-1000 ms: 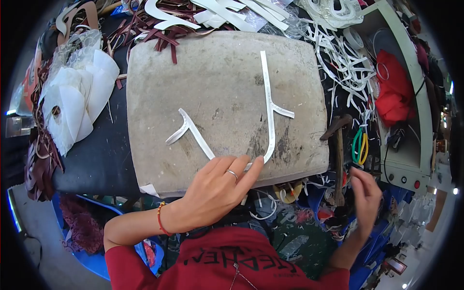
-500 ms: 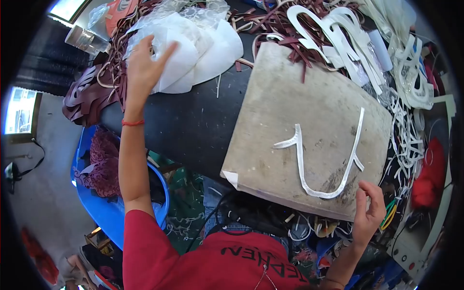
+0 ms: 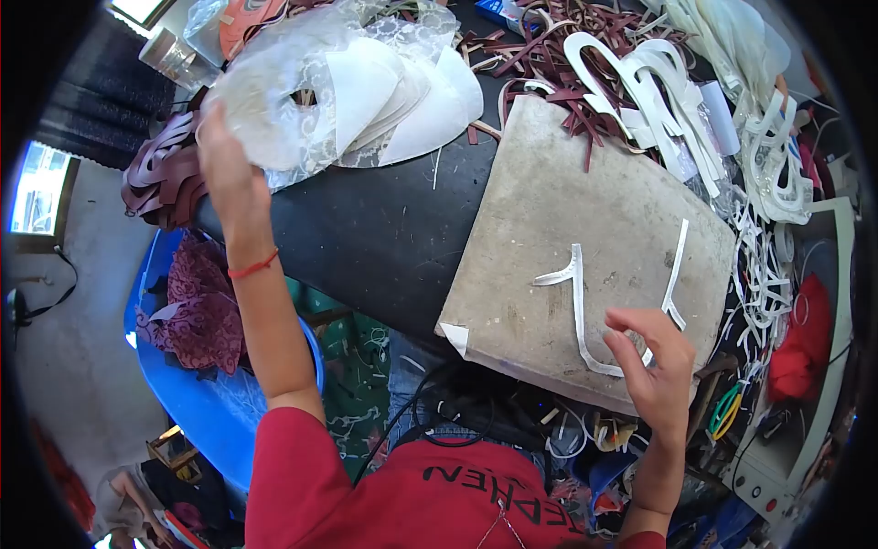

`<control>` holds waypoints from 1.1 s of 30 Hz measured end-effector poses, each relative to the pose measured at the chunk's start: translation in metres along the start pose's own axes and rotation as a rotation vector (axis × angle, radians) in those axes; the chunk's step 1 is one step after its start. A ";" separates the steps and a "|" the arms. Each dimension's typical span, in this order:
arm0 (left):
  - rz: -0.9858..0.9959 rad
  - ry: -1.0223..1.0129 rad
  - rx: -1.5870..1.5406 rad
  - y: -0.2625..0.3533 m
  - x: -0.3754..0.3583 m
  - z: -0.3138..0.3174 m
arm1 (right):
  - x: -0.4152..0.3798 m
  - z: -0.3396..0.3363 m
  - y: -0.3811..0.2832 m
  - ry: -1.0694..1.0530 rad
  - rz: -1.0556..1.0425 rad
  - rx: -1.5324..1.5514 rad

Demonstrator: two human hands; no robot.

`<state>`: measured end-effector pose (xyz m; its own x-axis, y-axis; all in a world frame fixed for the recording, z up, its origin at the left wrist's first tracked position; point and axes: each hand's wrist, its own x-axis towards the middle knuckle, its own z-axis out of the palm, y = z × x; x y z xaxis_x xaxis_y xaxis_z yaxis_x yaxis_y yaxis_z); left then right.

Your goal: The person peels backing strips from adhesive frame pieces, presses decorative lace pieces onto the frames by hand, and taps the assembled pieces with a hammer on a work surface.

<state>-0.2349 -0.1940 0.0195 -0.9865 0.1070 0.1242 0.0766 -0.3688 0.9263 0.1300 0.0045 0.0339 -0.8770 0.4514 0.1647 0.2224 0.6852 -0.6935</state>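
Note:
At the upper left, my left hand (image 3: 230, 174) overlaps the edge of a translucent whitish sheet (image 3: 265, 101); motion smears its fingers, and whether it grips the sheet is unclear. White curved pieces (image 3: 366, 87) and lacy material lie beside the sheet. My right hand (image 3: 654, 361) hovers over the lower right of a worn beige board (image 3: 521, 220), its thumb and forefinger curved apart with nothing between them. A narrow white U-shaped strip (image 3: 580, 306) with side branches rests on the board, partly hidden behind that hand.
Maroon strips (image 3: 585, 91) and white looped cut-outs (image 3: 677, 101) lie along the back. White scraps (image 3: 759, 284) hang at the right, near a pale machine frame (image 3: 832, 302). A blue tub (image 3: 197, 412) holds maroon lace cloth (image 3: 203, 311). Another person (image 3: 137, 503) is at the lower left.
My left hand has moved left and down, and the translucent sheet has shifted and spread near it. My right hand has moved left, over the board and the strip's lower curve.

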 end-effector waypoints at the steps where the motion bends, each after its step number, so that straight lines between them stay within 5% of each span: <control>1: 0.098 0.029 0.001 0.006 -0.001 0.001 | 0.005 0.003 -0.003 -0.003 -0.007 0.030; 2: 0.108 -0.037 0.012 0.009 -0.004 0.006 | 0.009 0.005 -0.005 -0.013 -0.014 0.059; 5: -0.385 -0.377 -0.222 -0.001 0.003 0.000 | 0.016 0.013 -0.013 -0.043 -0.066 0.070; 8: -0.065 -0.117 0.006 -0.010 0.006 -0.003 | 0.015 0.015 -0.016 -0.056 -0.104 0.101; 14: 1.321 0.164 0.741 0.007 -0.066 0.034 | 0.030 0.019 -0.013 -0.160 -0.086 0.372; 16: 1.378 -0.195 0.944 0.001 -0.093 0.043 | 0.046 0.038 -0.020 -0.149 0.004 0.819; 18: 1.188 -0.315 0.772 -0.017 -0.110 0.047 | 0.068 0.056 -0.026 -0.118 0.104 1.204; 21: 1.455 -0.795 0.597 -0.021 -0.149 0.053 | 0.096 0.049 -0.032 -0.259 0.224 1.125; 25: 1.078 -0.322 0.648 -0.009 -0.134 0.083 | 0.084 0.003 -0.048 0.046 -0.039 0.889; 26: 0.829 -0.353 0.551 -0.006 -0.135 0.093 | 0.072 -0.006 -0.046 0.133 -0.006 0.848; 28: -0.138 -0.529 -0.126 0.000 -0.143 0.103 | 0.040 -0.020 -0.035 0.248 0.093 0.747; 31: -0.684 -0.868 -0.421 -0.011 -0.152 0.090 | -0.022 -0.020 -0.015 0.288 0.324 0.557; 33: -0.615 -0.852 -0.079 -0.019 -0.176 0.086 | -0.060 -0.011 -0.007 0.298 0.481 0.599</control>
<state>-0.0506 -0.1267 0.0104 -0.4218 0.8985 -0.1217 -0.4424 -0.0868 0.8926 0.1857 -0.0204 0.0367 -0.5749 0.8086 -0.1252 0.2060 -0.0050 -0.9785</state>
